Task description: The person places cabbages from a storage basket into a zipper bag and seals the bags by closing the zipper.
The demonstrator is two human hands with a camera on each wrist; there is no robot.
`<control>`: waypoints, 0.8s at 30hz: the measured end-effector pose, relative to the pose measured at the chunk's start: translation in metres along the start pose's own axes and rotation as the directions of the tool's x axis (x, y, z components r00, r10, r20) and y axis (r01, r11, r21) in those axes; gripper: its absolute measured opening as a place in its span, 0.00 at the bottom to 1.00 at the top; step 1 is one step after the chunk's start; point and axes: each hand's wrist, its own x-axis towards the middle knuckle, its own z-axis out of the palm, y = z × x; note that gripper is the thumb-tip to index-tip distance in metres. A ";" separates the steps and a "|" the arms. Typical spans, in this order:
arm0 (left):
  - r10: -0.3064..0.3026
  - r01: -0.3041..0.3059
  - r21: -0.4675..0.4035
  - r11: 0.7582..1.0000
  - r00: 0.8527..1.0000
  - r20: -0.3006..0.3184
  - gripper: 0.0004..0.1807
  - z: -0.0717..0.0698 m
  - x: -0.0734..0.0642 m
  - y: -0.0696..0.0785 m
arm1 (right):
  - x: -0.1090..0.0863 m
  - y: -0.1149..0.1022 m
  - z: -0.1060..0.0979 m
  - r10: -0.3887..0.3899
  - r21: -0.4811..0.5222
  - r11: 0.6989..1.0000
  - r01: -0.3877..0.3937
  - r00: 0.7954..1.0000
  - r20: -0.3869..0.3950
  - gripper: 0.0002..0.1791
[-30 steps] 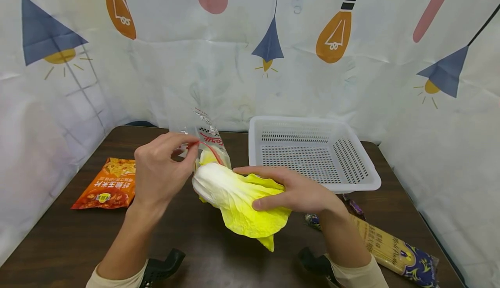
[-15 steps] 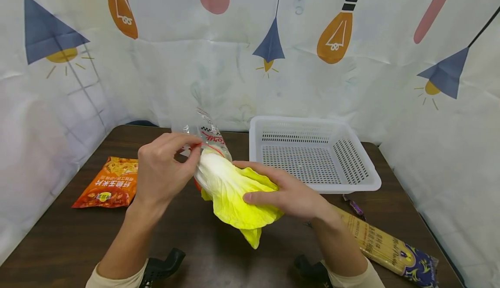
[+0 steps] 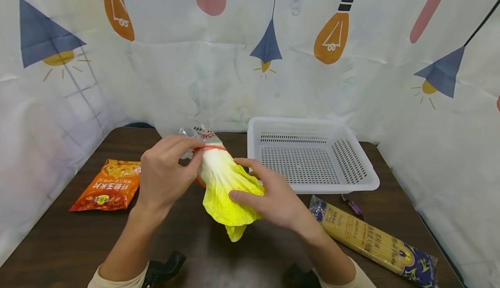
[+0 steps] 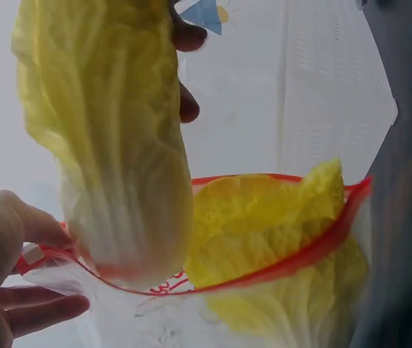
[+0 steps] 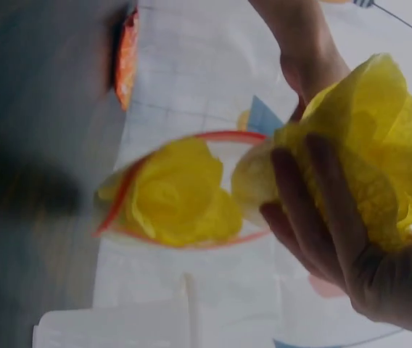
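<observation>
While the left grip [image 3: 166, 173] pinches the red rim [image 4: 293, 267] of the clear bag [image 4: 170, 326], the right grip [image 3: 269, 192] is curled round the leafy part of a cabbage [image 3: 228, 190], thumb on its upper face and fingers round the other side. That cabbage is tilted, white base foremost, at the bag's mouth; how deep the base sits is hard to tell. A second cabbage [image 4: 253, 232] is inside the bag, its yellow leaves against the rim, on the side away from the left grip.

The step in hand looks to be bagging the held cabbage, and seems barely begun, since its leaves are all outside. The next move calls for a push along its length, the right grip shifting back toward the leaf tips as it sinks, with the rim kept wide. It should be steered into the gap beside its neighbour; loose leaves could snag on the rim. Whether the bag's bottom rests on the bench [image 3: 195, 251] is hidden, so the pinch may have to take the push.
</observation>
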 end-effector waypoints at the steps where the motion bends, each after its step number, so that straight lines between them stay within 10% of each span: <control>1: 0.000 0.000 -0.001 1.000 1.000 -0.002 0.07 0.000 0.000 0.000 | 0.000 -0.001 0.003 -0.006 -0.044 0.999 0.004 0.999 -0.034 0.36; 12: 0.007 -0.007 -0.019 1.000 1.000 0.016 0.05 0.005 -0.001 0.001 | -0.003 0.001 0.018 -0.184 -0.328 0.938 0.116 0.965 -0.184 0.39; 24: 0.037 -0.037 -0.006 0.999 0.999 0.037 0.06 0.012 -0.004 0.001 | 0.011 0.008 0.018 0.031 -0.065 0.997 -0.036 0.996 -0.089 0.34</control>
